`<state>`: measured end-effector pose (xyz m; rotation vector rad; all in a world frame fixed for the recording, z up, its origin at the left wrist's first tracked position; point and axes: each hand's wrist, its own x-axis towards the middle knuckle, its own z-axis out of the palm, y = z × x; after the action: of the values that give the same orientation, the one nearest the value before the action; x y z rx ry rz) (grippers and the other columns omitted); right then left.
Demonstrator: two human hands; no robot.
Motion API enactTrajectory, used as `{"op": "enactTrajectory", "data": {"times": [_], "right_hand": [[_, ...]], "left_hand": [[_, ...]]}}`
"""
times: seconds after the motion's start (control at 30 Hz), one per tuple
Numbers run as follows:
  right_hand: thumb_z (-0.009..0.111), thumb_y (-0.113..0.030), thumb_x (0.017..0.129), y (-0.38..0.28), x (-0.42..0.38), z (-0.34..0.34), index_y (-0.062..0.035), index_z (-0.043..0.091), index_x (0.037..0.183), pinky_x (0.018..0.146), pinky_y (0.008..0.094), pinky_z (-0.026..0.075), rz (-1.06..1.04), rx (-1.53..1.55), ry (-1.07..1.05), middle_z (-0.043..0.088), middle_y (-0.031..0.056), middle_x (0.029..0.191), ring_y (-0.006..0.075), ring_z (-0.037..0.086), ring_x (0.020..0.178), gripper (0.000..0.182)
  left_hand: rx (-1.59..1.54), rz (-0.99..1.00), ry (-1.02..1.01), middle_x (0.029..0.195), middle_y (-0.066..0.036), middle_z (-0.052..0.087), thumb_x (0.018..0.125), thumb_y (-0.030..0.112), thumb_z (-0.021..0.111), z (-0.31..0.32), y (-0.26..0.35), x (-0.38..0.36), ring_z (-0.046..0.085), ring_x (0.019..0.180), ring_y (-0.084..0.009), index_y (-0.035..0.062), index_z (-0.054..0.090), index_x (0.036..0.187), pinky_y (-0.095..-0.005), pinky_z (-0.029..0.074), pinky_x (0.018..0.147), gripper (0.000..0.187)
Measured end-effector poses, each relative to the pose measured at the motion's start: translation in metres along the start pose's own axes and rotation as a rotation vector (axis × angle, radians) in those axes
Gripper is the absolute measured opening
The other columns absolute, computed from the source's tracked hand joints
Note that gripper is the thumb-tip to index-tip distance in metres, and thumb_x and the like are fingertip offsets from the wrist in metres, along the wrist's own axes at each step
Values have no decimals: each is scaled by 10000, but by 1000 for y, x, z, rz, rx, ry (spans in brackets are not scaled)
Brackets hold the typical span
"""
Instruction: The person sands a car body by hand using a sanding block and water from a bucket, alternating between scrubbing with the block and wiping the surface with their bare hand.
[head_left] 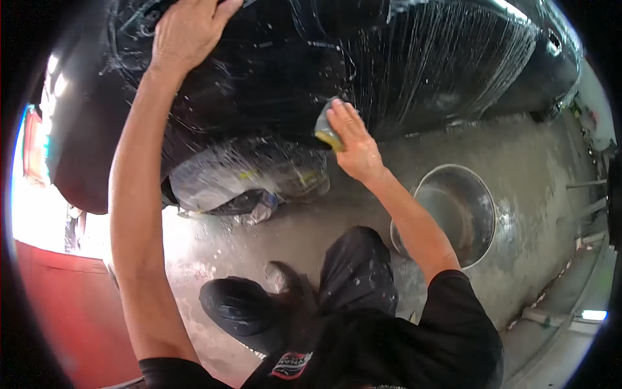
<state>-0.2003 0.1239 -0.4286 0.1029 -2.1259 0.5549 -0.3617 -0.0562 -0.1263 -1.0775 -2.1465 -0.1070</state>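
Observation:
My left hand (186,34) rests with its fingers stretched on the wet black car body (259,84) at the upper left, and it holds nothing. At centre, my right hand (354,144) presses a grey-and-yellow sponge pad (328,129) to the lower edge of the black panel. My fingers lie over the pad and hide part of it. Whitish water streaks run down the panel to the right of this hand. Below the panel, clear plastic sheeting (220,175) covers what looks like a wheel.
A round metal tub (489,194) stands on the wet concrete floor (525,259), beneath my right forearm. My bent knees are close below the car. A red surface (58,305) is at the lower left. Pale rails and panels (551,318) line the right side.

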Motion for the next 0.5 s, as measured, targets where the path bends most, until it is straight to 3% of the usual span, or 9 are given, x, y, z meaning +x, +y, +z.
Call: {"op": "enactTrajectory", "data": {"times": [0.07, 0.1, 0.13, 0.2, 0.23, 0.33, 0.4, 0.47, 0.5], "right_hand": [[695, -48, 915, 6, -30, -5, 14, 559, 1415, 1139, 412, 443, 236, 123, 82, 578, 188, 1458, 388, 549, 1347, 523], [691, -134, 987, 6, -44, -14, 36, 592, 1368, 1088, 376, 479, 444, 310, 166, 625, 191, 1410, 322, 616, 1298, 428], [697, -135, 992, 12, -58, -21, 34, 636, 1317, 931, 308, 538, 518, 413, 271, 710, 120, 1268, 206, 691, 1104, 372], [695, -136, 1003, 21, -82, -58, -19, 706, 1064, 712, 205, 462, 1031, 628, 134, 588, -50, 850, 50, 514, 719, 132], [679, -116, 1007, 30, -95, -61, -15, 678, 976, 726, 217, 511, 1030, 695, 177, 554, -54, 798, 35, 473, 675, 106], [657, -96, 1013, 34, -114, -61, 17, 669, 993, 748, 249, 567, 985, 824, 220, 546, -45, 788, 43, 493, 675, 115], [615, -109, 1036, 36, -124, -57, 44, 643, 1000, 779, 278, 597, 1018, 850, 128, 549, -26, 780, 70, 573, 723, 160], [601, -125, 1046, 24, -120, -52, 45, 624, 980, 779, 278, 591, 1041, 802, 80, 544, -20, 767, 73, 578, 730, 184], [602, -143, 1049, 18, -112, -49, 47, 617, 983, 777, 283, 591, 1049, 754, 65, 543, -15, 778, 75, 573, 728, 202]], "left_hand": [[102, 204, 306, 1146, -187, 657, 982, 370, 596, 20, -10, -8, 613, 1050, -380, 23, 598, 1343, -513, 456, 957, 500], [145, 222, 329, 1249, -194, 640, 990, 373, 582, 27, -14, -11, 598, 1137, -382, 42, 580, 1389, -496, 447, 1008, 518], [170, 269, 394, 1285, -195, 627, 992, 372, 580, 30, -12, -12, 586, 1168, -385, 46, 572, 1402, -494, 440, 1025, 525], [231, 363, 516, 1356, -197, 602, 995, 371, 576, 36, -13, -12, 563, 1230, -390, 54, 558, 1429, -491, 426, 1061, 538], [251, 369, 517, 1480, -202, 517, 999, 372, 573, 42, -17, -13, 493, 1337, -410, 63, 535, 1460, -500, 386, 1118, 557], [271, 336, 531, 1548, -216, 446, 998, 366, 576, 50, -9, -30, 428, 1409, -426, 53, 532, 1456, -512, 355, 1154, 557], [277, 326, 400, 1579, -258, 405, 976, 229, 593, 68, -4, -66, 339, 1486, -464, 3, 514, 1459, -524, 308, 1201, 539], [242, 403, 259, 1555, -81, 503, 1054, 490, 483, 98, -11, -111, 442, 1455, -283, 173, 530, 1496, -451, 389, 1144, 546], [217, 426, 173, 1612, -43, 425, 1050, 500, 473, 110, -12, -135, 359, 1504, -260, 203, 471, 1543, -457, 337, 1186, 575]]}}
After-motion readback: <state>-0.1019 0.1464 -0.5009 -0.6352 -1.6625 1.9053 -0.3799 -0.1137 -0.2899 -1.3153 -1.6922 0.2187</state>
